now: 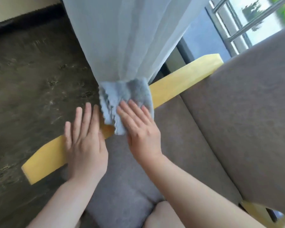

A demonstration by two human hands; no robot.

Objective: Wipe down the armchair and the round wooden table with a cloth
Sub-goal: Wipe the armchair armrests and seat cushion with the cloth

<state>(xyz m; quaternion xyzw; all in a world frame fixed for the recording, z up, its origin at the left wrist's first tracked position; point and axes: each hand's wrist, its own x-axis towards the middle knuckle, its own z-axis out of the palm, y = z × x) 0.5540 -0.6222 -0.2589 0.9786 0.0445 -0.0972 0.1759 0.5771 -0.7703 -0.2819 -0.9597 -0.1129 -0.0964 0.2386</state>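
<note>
The armchair has grey-brown cushions (229, 122) and a yellow wooden armrest (179, 81) that runs diagonally from lower left to upper right. A light blue-grey cloth (127, 97) lies draped over the middle of the armrest. My right hand (140, 129) presses flat on the cloth with straight fingers. My left hand (85, 139) rests flat on the armrest just left of the cloth, fingers straight and spread. The round wooden table is out of view.
A sheer white curtain (122, 38) hangs down to the armrest right behind the cloth. Dark marbled floor (31, 79) lies to the left. A window with metal rails (237, 27) is at the upper right. A bare knee (164, 214) shows at the bottom.
</note>
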